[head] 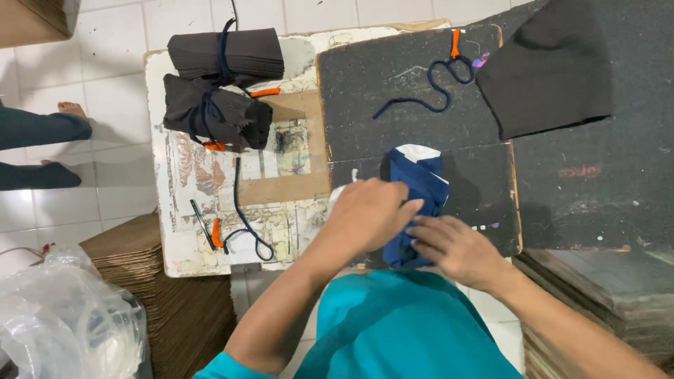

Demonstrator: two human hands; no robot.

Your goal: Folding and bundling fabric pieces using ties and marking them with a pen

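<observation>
Left hand [372, 210] curled palm-down over the near end of a folded navy blue cloth piece with white edging [419, 188], fingers bent and pressing on it; whether the grip actually closes around the fabric cannot be told. Right hand [458, 247] laid flat just right of that, fingers together and extended, tips touching the cloth's lower edge. Cloth resting on the dark board [421, 91] of the surface, extending away from both hands.

Counted: one blue cloth piece under the hands. Two tied bundles of dark fabric [223, 88] well beyond the left hand, stacked one against the other. Two loose navy cords with orange tips: one [430, 84] beyond the hands on the board, one [242, 221] left of the left hand. One large black fabric piece [554, 70] far beyond the right hand.
</observation>
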